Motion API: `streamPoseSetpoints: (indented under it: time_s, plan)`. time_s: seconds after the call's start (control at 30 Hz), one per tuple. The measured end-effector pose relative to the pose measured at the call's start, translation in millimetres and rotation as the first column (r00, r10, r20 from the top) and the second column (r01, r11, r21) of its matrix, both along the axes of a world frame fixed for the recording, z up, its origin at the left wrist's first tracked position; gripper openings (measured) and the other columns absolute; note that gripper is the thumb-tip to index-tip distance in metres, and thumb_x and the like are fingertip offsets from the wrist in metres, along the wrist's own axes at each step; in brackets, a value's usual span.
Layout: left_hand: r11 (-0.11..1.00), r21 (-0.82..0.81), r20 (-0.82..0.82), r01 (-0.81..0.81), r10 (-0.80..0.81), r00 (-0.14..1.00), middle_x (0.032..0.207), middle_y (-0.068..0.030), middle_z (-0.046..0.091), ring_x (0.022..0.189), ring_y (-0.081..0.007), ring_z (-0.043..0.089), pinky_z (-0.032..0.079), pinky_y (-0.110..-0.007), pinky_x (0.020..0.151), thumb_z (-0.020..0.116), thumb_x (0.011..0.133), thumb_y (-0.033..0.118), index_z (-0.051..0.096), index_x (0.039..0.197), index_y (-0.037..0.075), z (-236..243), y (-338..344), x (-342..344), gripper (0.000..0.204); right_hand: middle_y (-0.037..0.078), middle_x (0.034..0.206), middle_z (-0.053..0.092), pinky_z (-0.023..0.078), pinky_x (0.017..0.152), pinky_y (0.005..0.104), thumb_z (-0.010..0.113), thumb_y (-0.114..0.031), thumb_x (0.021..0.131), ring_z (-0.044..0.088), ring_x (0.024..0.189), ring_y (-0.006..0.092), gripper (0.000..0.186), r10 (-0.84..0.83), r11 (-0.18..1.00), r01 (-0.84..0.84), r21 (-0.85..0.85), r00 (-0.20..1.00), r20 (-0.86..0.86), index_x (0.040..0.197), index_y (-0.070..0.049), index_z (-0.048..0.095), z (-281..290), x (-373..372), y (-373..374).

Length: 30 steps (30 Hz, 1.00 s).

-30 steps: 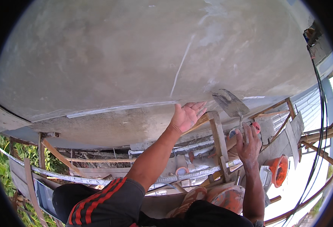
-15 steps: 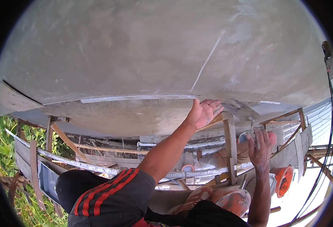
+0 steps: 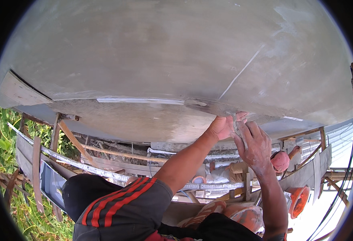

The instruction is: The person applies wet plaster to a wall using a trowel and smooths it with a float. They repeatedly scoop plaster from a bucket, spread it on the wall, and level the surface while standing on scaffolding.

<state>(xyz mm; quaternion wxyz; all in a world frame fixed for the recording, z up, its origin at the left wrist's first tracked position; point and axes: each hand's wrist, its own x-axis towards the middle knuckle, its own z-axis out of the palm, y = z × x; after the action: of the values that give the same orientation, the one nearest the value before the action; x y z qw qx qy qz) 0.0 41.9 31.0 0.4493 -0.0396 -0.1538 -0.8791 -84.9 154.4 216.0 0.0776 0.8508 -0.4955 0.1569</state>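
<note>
My right hand [image 3: 256, 146] is wrapped round the handle of a plastering trowel [image 3: 208, 106]. The trowel's thin grey blade lies along the lower edge of a large smooth grey plastered surface [image 3: 144, 60]. Just left of it is my left hand [image 3: 224, 127], palm up and fingers stretched out, close under the blade. Its fingertips are partly hidden behind the trowel handle and my right hand; whether they touch the blade I cannot tell. A pale strip [image 3: 140, 101] runs along the edge left of the blade, and a thin white line [image 3: 242, 71] slants up the plaster.
Below are scaffold planks [image 3: 104, 163] and a long metal bar [image 3: 84, 166]. Plaster-smeared orange buckets [image 3: 244, 215] [image 3: 299, 202] stand at the lower right. Another person with a pink cap [image 3: 280, 161] is lower down, behind my right forearm. Dark cables [image 3: 351, 152] hang at the right.
The trowel has moved left along the edge, its blade now on the pale strip's end. My hands have come together. The person in the pink cap shows more, with an arm raised.
</note>
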Motion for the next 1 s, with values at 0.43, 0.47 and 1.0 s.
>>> streamPoseSetpoints:
  time_s: [0.43, 0.47, 1.0]
  plan:
    - [0.999, -0.042, -0.105, 0.029, -0.034, 0.994, 0.167, -0.0186, 0.042, 0.159, -0.0326, 0.030, 0.017, -0.051, 0.134, 0.063, 0.081, 0.088, 0.051, 0.153, 0.006, -16, -1, 1, 0.110, 0.016, 0.100, 0.063, 0.055, 0.067, 0.0462, 0.078, -0.015, 0.092, 0.067, 0.084, 0.0364, 0.041, -0.096, 0.993, 0.104, -0.058, 0.986, 0.138, 0.129, -0.003, 0.066, 3, 0, 6]
    - [0.999, -0.049, -0.047, 0.024, -0.027, 0.999, 0.168, -0.0186, 0.040, 0.160, -0.0330, 0.028, 0.017, -0.051, 0.134, 0.064, 0.082, 0.087, 0.051, 0.153, 0.006, -17, -1, 0, 0.109, 0.016, 0.100, 0.063, 0.055, 0.067, 0.0461, 0.078, -0.015, 0.092, 0.067, 0.083, 0.0364, 0.041, -0.063, 0.997, 0.068, -0.045, 0.993, 0.103, 0.129, -0.002, 0.066, 2, 3, 6]
    - [0.998, -0.067, -0.182, 0.007, -0.019, 0.983, 0.159, -0.0120, 0.054, 0.154, -0.0318, 0.040, 0.027, -0.049, 0.131, 0.059, 0.105, 0.055, 0.063, 0.142, 0.009, -11, 1, -1, 0.059, 0.016, 0.105, 0.065, 0.057, 0.064, 0.0434, 0.074, -0.026, 0.098, 0.071, 0.080, 0.0345, 0.041, -0.128, 0.992, 0.127, 0.018, 0.991, 0.047, 0.130, -0.003, 0.066, 5, 46, 28]
